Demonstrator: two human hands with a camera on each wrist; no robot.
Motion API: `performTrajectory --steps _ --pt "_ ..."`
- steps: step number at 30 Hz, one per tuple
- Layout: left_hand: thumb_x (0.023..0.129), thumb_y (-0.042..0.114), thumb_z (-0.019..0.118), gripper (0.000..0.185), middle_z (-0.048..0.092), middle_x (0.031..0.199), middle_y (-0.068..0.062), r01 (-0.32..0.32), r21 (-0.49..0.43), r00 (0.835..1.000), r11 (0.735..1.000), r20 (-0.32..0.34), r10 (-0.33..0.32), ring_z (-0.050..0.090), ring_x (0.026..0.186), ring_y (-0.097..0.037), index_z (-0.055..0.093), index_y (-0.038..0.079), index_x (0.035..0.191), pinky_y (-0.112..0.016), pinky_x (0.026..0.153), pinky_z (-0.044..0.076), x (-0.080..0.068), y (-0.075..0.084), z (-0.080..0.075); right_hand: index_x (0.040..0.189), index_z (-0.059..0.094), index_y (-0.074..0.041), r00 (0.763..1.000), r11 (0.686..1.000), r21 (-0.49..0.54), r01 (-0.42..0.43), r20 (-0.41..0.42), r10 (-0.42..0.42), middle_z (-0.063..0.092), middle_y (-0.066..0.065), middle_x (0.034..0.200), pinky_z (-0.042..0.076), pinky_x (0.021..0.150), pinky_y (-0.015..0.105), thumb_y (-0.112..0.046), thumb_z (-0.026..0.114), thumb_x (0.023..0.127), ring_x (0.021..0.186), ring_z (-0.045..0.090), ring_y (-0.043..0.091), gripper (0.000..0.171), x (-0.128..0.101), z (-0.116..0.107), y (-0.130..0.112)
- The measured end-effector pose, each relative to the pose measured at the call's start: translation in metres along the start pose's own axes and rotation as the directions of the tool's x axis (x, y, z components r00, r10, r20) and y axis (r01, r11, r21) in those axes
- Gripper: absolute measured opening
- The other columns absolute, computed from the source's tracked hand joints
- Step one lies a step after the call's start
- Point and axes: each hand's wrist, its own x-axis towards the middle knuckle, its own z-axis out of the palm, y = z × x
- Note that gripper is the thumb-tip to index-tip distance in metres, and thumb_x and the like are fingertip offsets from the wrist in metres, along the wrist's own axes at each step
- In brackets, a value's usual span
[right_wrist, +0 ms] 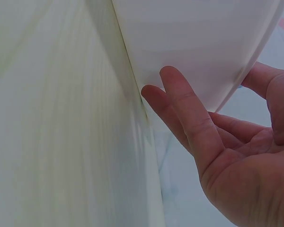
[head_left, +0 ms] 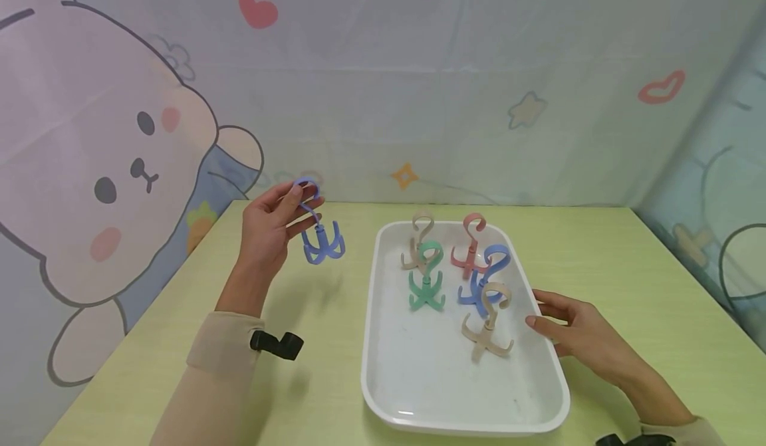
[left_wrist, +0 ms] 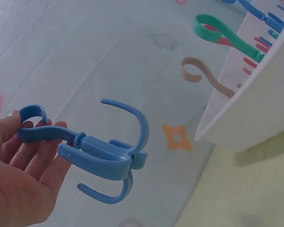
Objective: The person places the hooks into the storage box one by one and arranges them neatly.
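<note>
The blue hook (head_left: 320, 233), a swivel hanger with four curved prongs at its base, hung in the air left of centre in the head view, above the tabletop (head_left: 287, 379) and just left of the white tray (head_left: 383, 366). We saw the left hand (head_left: 269, 230) pinching its top loop between thumb and fingers, prongs pointing down. In the left wrist view the same hook (left_wrist: 99, 153) lay across the fingertips (left_wrist: 38, 146), its prongs spread toward the tray wall (left_wrist: 255, 109).

The right hand (head_left: 574, 330) rested against the tray's right rim with fingers straight and relaxed, gripping nothing; the right wrist view showed its fingers (right_wrist: 189, 113) touching the tray's outer wall (right_wrist: 199, 42).

Five more hooks stood in the tray: a beige hook (head_left: 417, 240) and a pink hook (head_left: 469, 246) at the far end, a green hook (head_left: 427, 276) in the middle, a second blue hook (head_left: 485, 276) beside it, and another beige hook (head_left: 487, 326) nearest the right hand.

We judged the step in hand to be moving one hook between tray and tabletop while the other hand steadied the tray. Which way it was going we could not tell. Either way, the next move would call for keeping the pinch on the loop and lowering the hook so the four prongs land flat.
</note>
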Motion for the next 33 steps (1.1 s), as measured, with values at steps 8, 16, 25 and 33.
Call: performTrajectory --steps 8,16,25,33 --pt "0.105 0.019 0.065 0.019 0.082 0.104 0.003 -0.005 -0.022 0.999 1.0 0.045 0.006 0.081 0.098 -0.016 0.075 0.013 0.12 -0.034 0.088 0.064 -0.007 0.01 0.014 0.163 0.031 0.005 1.0 1.0 -0.009 -0.007 -0.004 0.007 0.05 0.036 0.152 0.067 0.077 0.042 -0.026 0.067 0.106 0.107 0.076 0.027 0.074 0.0 0.0 0.0" --pt "0.107 0.015 0.062 0.018 0.082 0.103 0.004 -0.003 -0.019 0.997 1.0 0.083 0.005 0.081 0.097 -0.015 0.076 0.018 0.117 -0.035 0.088 0.065 -0.014 0.015 0.026 0.163 0.031 0.005 1.0 1.0 -0.014 -0.007 -0.005 0.007 0.051 0.034 0.152 0.067 0.078 0.042 -0.026 0.067 0.106 0.109 0.075 0.028 0.074 0.001 0.0 0.001" --pt "0.108 0.013 0.06 0.018 0.082 0.103 0.004 0.007 -0.012 0.996 1.0 0.091 -0.006 0.081 0.097 -0.016 0.076 0.017 0.116 -0.038 0.088 0.065 -0.019 0.015 0.034 0.163 0.031 0.004 1.0 1.0 -0.008 -0.01 -0.004 0.01 0.05 0.034 0.153 0.067 0.078 0.043 -0.026 0.067 0.106 0.109 0.075 0.027 0.074 0.002 0.0 0.003" --pt "0.108 0.01 0.059 0.021 0.082 0.102 0.004 0.02 -0.01 0.994 1.0 0.111 -0.018 0.081 0.097 -0.017 0.077 0.019 0.114 -0.038 0.088 0.065 -0.027 0.017 0.048 0.162 0.032 0.005 1.0 1.0 -0.005 -0.007 -0.008 0.007 0.053 0.034 0.15 0.067 0.078 0.043 -0.026 0.067 0.105 0.108 0.075 0.027 0.074 0.001 0.0 0.002"
